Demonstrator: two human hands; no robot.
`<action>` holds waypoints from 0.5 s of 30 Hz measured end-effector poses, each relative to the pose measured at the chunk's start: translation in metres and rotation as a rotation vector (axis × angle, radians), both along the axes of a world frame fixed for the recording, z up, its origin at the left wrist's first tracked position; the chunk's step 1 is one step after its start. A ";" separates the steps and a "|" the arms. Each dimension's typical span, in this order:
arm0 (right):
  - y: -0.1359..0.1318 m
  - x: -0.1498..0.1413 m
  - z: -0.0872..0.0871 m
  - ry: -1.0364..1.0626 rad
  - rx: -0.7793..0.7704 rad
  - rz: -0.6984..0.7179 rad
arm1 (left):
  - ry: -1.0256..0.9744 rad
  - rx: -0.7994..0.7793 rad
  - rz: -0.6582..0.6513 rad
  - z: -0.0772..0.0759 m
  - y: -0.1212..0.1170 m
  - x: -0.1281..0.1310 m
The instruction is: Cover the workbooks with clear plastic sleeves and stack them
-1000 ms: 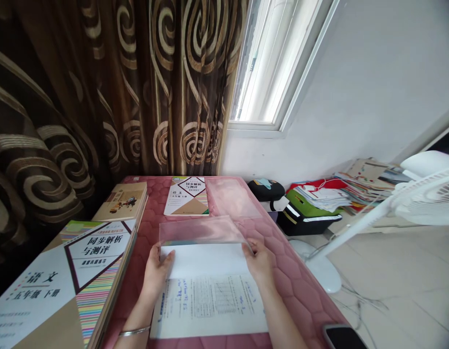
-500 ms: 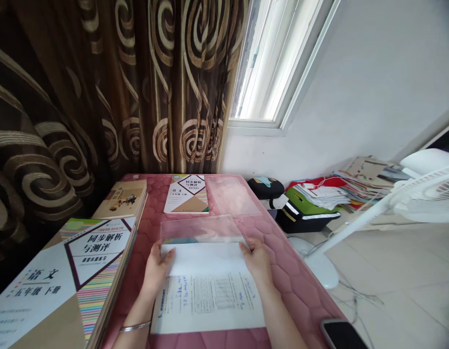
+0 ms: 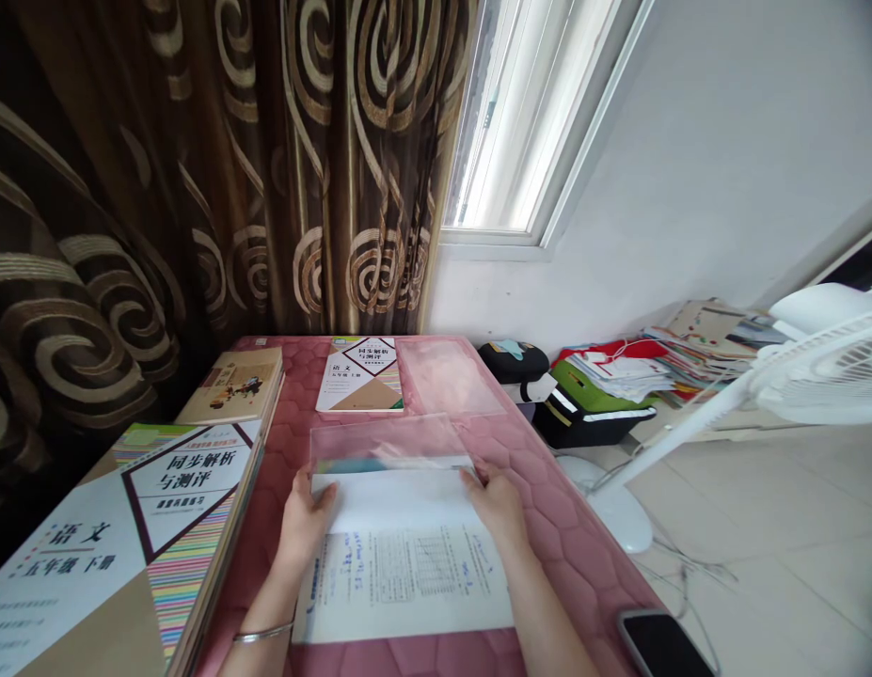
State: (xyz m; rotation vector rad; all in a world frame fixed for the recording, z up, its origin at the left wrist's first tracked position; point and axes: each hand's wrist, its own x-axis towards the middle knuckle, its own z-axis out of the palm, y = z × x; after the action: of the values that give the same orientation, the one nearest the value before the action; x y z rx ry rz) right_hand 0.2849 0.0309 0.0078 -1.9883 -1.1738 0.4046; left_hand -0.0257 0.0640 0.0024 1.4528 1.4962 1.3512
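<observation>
A white book (image 3: 404, 555) with printed text on its cover lies face up on the pink quilted table (image 3: 569, 545) in front of me. Its far end sits in a clear plastic book sleeve (image 3: 383, 439). My left hand (image 3: 303, 527) grips the left side where sleeve and book meet, fingers curled over the edge. My right hand (image 3: 500, 508) pinches the right side at the same line. A metal bangle (image 3: 262, 635) is on my left wrist.
A stack of workbooks (image 3: 125, 527) lies at the left, with a tan book (image 3: 238, 385) behind it. Another workbook (image 3: 363, 375) and a second clear sleeve (image 3: 448, 378) lie at the far end. A phone (image 3: 661, 644) rests at the near right corner. A white fan (image 3: 774, 385) and floor clutter stand right.
The book and my hands have shifted slightly, and the book's far end sits a little further inside the sleeve. My right hand has slid inward along the edge.
</observation>
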 end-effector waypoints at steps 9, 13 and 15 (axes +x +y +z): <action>0.000 -0.002 0.000 -0.039 -0.032 -0.021 | 0.759 0.360 -0.109 0.021 -0.024 0.015; -0.001 -0.004 0.003 -0.077 -0.054 -0.018 | 0.857 0.349 -0.316 0.022 -0.031 0.023; -0.001 -0.005 0.005 -0.081 -0.056 -0.023 | 0.862 0.327 -0.332 0.022 -0.032 0.025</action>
State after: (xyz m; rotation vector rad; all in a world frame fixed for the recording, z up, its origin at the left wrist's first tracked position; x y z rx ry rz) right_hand 0.2801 0.0296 0.0126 -2.0812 -1.2004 0.3518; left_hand -0.0006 0.0317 0.0242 2.5771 1.4282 0.8046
